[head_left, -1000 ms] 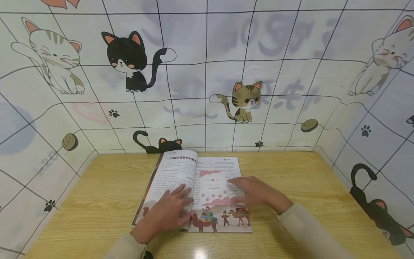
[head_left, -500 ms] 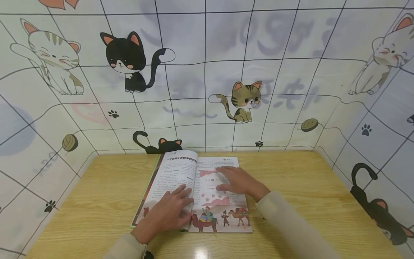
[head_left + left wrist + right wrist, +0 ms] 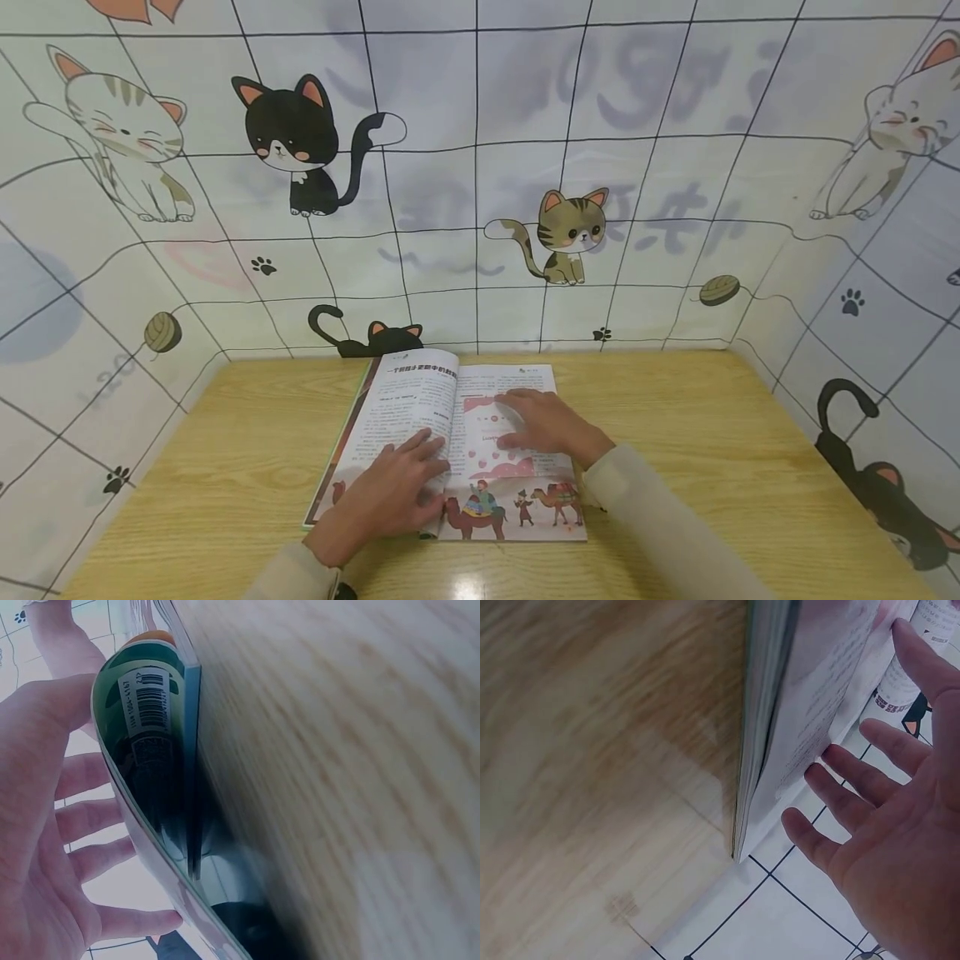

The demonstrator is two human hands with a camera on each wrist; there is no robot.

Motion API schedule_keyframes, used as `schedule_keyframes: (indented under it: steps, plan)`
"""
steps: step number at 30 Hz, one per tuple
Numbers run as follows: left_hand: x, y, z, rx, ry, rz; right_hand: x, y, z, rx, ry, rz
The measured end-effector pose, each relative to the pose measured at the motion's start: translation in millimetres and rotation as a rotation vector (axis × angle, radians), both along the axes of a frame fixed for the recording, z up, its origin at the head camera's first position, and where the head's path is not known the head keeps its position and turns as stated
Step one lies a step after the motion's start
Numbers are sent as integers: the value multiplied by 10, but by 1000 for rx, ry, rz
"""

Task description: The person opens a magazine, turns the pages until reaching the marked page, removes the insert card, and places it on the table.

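An open magazine (image 3: 405, 387) lies on the wooden table, its left pages bulging up. On its right page is a white card or packet (image 3: 482, 458) with pink edges and small strawberries. My left hand (image 3: 393, 487) rests on the lower left page beside the fold, fingers spread. Over the card, my right hand (image 3: 551, 425) touches it with extended fingers, covering its right part. The left wrist view shows the magazine's green curled cover with a barcode (image 3: 150, 705) beside the left hand (image 3: 45, 825). In the right wrist view the right hand's fingers (image 3: 840, 791) are at the page.
The wooden table (image 3: 660, 400) runs to a white wall covering (image 3: 450, 192) with black grid lines and cartoon cats at the back and sides. Camel drawings (image 3: 480, 508) fill the right page's near edge.
My right hand has moved left from the card's right edge onto the card, then stays nearly still. My left hand keeps its place on the left page.
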State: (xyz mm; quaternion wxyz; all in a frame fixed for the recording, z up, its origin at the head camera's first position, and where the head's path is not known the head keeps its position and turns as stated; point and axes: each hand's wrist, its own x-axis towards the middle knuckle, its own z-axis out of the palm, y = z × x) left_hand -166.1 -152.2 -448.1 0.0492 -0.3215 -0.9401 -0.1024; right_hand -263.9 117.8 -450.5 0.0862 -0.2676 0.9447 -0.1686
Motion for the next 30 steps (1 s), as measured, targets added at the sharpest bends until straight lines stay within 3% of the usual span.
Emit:
schedule_keyframes:
  steps: [9,24,30]
  plan:
    - [4,3,-5,-4,24,-7,-32,-50,17,-24,-9,-26]
    - [-8,-8,-4,13,-18,1,-147,-97,60,-15,-41,-14]
    - [-8,-11,-7,30,-22,-3,-172,-70,35,-67,-31,-31]
